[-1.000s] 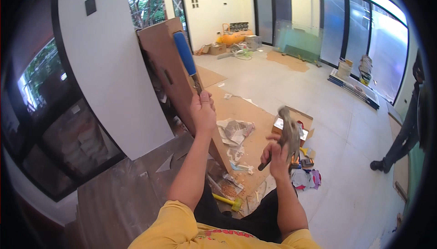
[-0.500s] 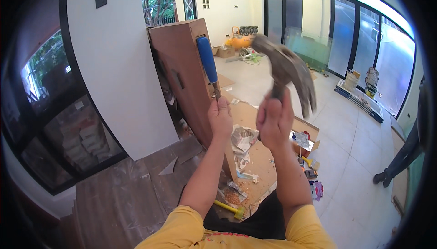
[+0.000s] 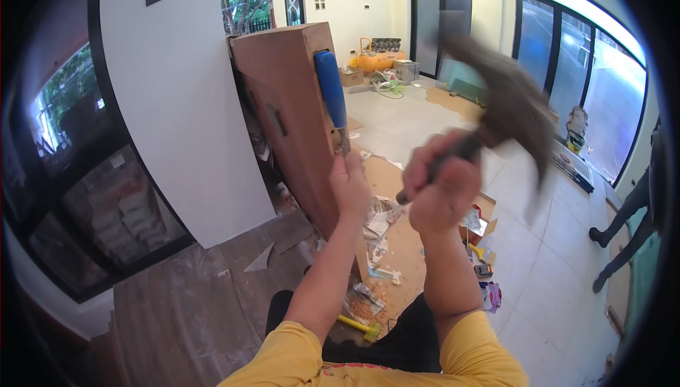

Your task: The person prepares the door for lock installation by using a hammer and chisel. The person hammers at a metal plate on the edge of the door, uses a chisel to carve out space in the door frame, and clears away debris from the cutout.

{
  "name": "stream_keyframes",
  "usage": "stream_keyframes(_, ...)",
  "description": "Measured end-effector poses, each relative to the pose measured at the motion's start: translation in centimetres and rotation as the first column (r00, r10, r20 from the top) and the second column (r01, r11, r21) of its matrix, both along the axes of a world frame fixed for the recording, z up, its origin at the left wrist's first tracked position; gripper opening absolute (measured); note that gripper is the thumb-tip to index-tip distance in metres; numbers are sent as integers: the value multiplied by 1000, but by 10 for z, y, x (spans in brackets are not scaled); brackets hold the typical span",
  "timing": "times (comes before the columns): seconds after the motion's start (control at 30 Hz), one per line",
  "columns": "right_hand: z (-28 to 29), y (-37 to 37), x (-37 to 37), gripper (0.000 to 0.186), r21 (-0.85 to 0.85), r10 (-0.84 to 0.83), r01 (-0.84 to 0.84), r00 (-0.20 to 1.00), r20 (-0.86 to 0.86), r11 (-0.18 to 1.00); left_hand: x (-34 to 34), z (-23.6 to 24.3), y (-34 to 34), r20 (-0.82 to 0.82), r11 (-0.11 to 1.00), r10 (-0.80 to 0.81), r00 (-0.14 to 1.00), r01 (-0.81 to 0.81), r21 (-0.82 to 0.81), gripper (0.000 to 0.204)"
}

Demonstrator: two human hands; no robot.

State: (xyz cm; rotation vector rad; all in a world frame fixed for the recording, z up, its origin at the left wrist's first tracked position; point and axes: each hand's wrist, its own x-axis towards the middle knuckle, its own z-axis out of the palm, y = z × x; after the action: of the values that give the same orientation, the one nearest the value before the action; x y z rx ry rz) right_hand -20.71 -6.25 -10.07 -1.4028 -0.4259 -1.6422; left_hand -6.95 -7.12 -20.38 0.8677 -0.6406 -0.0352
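Observation:
My left hand (image 3: 348,178) grips the metal part of a blue-handled chisel (image 3: 329,86), held upright against the narrow edge of a brown wooden door (image 3: 273,153), near cuts in that edge. The blade end is hidden by my fingers. My right hand (image 3: 443,181) is closed round the dark handle of a claw hammer (image 3: 510,104), raised to the right of the chisel; its head is smeared by motion. Below, wood chips (image 3: 365,302), torn paper (image 3: 382,213) and a yellow tool (image 3: 361,323) lie near my legs.
Dark plank flooring (image 3: 177,316) runs left of the door. An open box (image 3: 485,224) and small tools lie to the right. A person in dark trousers (image 3: 637,210) stands at the right edge. An orange compressor (image 3: 379,61) and glass panes (image 3: 464,82) stand against the far wall.
My right hand has risen with the hammer, which has swung up and to the right. The chisel now sits against the door's edge. The person's legs at the right have shifted.

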Motion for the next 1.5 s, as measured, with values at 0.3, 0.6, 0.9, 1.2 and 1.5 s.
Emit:
stream_keyframes(0.3, 8, -30, 9, 37, -43, -279, 310, 778, -562, 950, -9, 0, 9, -13, 999, -42, 999, 42, 0, 29)
stream_keyframes(0.6, -32, -25, -26, 40, -69, -299, 304, 827, -476, 950, -19, 8, 8, -15, 992, -127, 992, 127, 8, 28)
stream_keyframes(0.9, 0, -22, 3, 36, -108, -219, 199, 945, -242, 974, -28, 24, 26, -122, 966, -256, 959, 259, 10, 28)
stream_keyframes(1.2, 21, -14, 2, 36, -65, -281, 278, 878, -387, 958, -11, 11, 29, -96, 966, -260, 961, 260, -14, 28)
stream_keyframes(1.5, 42, -19, 10, 24, -206, -359, 306, 624, -694, 930, -6, 16, 27, -97, 953, -304, 948, 304, -13, 29)
